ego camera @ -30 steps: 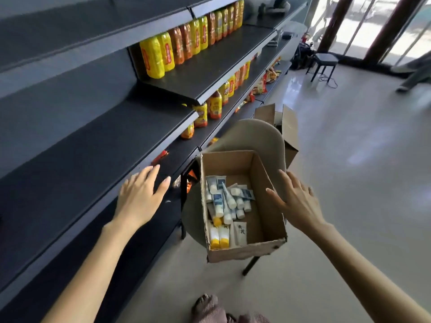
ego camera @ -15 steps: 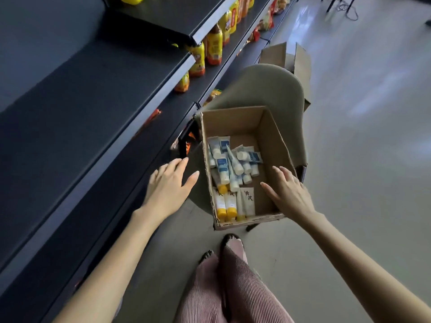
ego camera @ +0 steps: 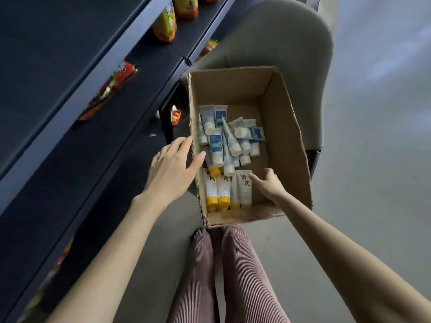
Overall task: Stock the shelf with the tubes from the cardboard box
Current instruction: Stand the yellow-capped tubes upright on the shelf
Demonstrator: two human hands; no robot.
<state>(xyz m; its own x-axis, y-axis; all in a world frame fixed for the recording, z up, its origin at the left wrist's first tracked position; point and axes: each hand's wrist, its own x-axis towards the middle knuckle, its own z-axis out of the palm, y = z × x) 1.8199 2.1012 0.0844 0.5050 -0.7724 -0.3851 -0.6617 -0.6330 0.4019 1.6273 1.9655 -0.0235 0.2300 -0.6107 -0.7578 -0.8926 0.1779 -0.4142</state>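
An open cardboard box sits on a grey-green chair. Inside lie several tubes: blue-and-white ones in a loose pile, and yellow-capped white ones in a row near the front wall. My left hand hovers at the box's left wall with straight fingers, thumb tip over the rim, holding nothing. My right hand is inside the box, fingertips at a white tube with dark characters, not gripping it. The dark shelf runs along the left.
Snack packets and orange bottles lie on the lower shelves at upper left. My legs in striped trousers stand just below the box. Grey floor stretches to the right.
The view has tilted down and closer to the box. My left hand moved right from the shelf edge to the box's left wall. My right hand went from the box's outer side into the box.
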